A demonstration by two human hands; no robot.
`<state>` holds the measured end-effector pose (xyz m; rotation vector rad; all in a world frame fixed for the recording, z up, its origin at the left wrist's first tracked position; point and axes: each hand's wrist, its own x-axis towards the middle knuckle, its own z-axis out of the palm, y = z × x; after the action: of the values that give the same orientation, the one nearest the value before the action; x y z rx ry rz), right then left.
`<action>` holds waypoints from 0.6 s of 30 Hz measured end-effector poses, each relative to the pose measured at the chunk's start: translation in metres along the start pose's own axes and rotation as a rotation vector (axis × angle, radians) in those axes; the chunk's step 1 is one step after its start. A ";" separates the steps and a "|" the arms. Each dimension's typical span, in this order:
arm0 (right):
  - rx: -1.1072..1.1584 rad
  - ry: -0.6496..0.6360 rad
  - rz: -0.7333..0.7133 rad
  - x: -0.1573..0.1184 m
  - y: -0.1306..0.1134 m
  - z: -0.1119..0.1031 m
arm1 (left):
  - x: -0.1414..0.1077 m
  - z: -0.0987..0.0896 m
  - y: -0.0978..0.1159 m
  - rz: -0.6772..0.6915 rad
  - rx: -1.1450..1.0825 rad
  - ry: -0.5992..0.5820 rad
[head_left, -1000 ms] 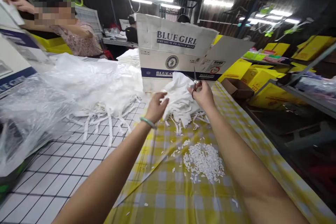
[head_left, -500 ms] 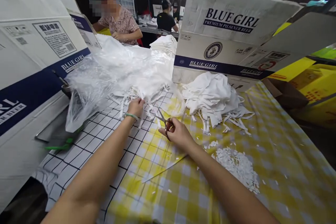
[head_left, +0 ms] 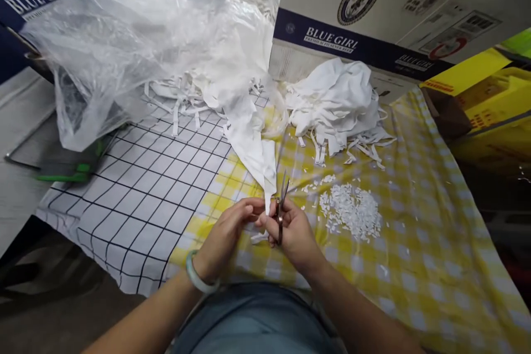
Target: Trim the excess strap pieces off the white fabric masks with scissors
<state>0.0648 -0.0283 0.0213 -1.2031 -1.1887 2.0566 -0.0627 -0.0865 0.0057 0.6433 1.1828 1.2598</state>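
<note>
A pair of scissors is in my right hand, its blades pointing up and away from me. The right thumb lies against the narrow end of a white cloth piece, which stretches back to the white pile. My left hand, with a pale green bangle on its wrist, is closed at that same narrow end, close beside the right hand. Its fingertips are partly hidden behind the cloth. Small white clippings lie heaped to the right of my hands.
Clear plastic covers part of the white cloth pile at the back left. Another heap of white cloth pieces with straps sits before a cardboard box. Beneath are a black-and-white grid cloth and a yellow checked cloth.
My left hand has come back from the pile towards me, drawing out a white cloth piece. The right hand and scissors have moved nearer my body. The view has tilted down.
</note>
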 end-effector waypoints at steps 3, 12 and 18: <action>-0.023 -0.078 -0.020 -0.018 0.016 0.001 | 0.005 0.002 0.004 -0.168 -0.218 -0.074; -0.504 -0.024 -0.504 0.034 -0.003 -0.022 | -0.006 -0.003 0.019 -0.081 -0.129 0.011; -0.320 -0.028 -0.574 0.042 -0.023 -0.013 | -0.009 -0.011 0.035 -0.018 0.052 -0.012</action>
<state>0.0540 0.0203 0.0191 -0.8244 -1.6886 1.4977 -0.0845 -0.0885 0.0362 0.6764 1.2127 1.2118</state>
